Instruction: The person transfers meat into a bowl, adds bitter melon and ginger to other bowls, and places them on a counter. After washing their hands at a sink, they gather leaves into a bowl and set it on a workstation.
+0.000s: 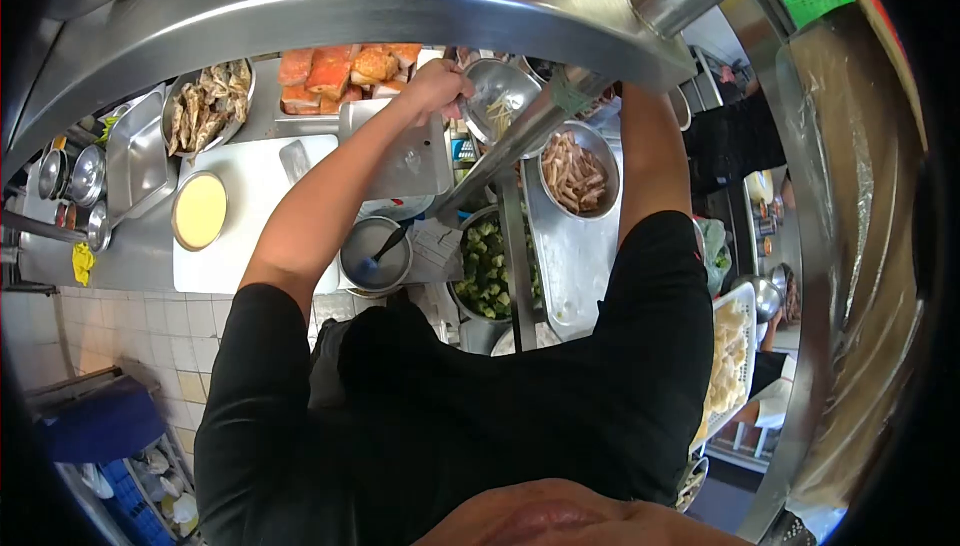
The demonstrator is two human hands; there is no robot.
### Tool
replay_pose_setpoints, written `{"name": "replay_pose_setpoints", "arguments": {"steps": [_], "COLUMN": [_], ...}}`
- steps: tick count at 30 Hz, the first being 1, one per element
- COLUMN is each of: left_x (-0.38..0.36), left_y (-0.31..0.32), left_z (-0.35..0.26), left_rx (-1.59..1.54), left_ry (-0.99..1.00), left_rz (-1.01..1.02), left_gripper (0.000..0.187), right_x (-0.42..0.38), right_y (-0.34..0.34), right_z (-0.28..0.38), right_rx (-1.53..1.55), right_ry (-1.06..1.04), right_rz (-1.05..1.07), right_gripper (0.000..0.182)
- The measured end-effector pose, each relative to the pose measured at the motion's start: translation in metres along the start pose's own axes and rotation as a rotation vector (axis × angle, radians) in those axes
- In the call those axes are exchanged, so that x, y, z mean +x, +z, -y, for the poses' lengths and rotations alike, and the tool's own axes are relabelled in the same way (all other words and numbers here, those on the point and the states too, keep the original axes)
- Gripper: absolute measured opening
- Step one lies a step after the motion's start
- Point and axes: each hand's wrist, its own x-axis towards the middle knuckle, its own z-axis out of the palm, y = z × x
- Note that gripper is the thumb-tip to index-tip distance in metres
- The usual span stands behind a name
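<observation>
My left hand (435, 93) reaches forward, its fingers closed at the near-left rim of a metal bowl (490, 81). Pale thin strips (501, 116) lie in that bowl. My right forearm (650, 146) stretches forward, but the steel shelf edge hides the hand. Beside that forearm, a round bowl of brownish meat strips (575, 171) stands on a metal tray (570, 271). An empty-looking rectangular pan (408, 161) lies below my left wrist. Orange-pink blocks of food (330, 74) fill a tray left of my hand.
A steel shelf (350, 21) and slanted post (500, 151) cross the view. Below are a broccoli pot (485, 271) and a pot with a dark utensil (375, 251). A white board (245, 266) bears a yellow-filled bowl (200, 211). Another person (735, 136) is at right.
</observation>
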Motion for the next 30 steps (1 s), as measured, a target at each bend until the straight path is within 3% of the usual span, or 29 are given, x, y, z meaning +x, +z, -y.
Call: {"name": "replay_pose_setpoints", "arguments": {"steps": [6,11,17,23,27,30], "left_x": [0.009,-0.005,-0.015,-0.024,-0.021,-0.021], "left_y": [0.002,0.000,0.000,0.006,0.006,0.005], "left_z": [0.024,0.025,0.031,0.034,0.036,0.039], "left_rx": [-0.123,-0.222,-0.262,-0.286,-0.285,-0.292], "left_ry": [-0.035,-0.043,-0.050,-0.042,-0.049,-0.042], "left_rz": [0.000,0.002,0.021,0.026,0.032,0.020], "left_gripper": [0.020,0.009,0.011,0.011,0.012,0.012], "right_x": [-0.015,-0.025,-0.030,-0.054,-0.067,-0.089], "right_y": [0.005,0.011,0.013,-0.003,-0.014,-0.065], "right_z": [-0.006,-0.020,-0.029,-0.035,-0.021,0.030], "right_rx": [-0.011,-0.028,-0.055,-0.164,-0.307,0.256], "right_ry": [-0.008,-0.024,-0.071,-0.328,-0.199,0.495], "right_rz": [0.000,-0.007,-0.015,-0.088,0.009,-0.102], "right_gripper": [0.023,0.022,0.022,0.023,0.026,0.028]}}
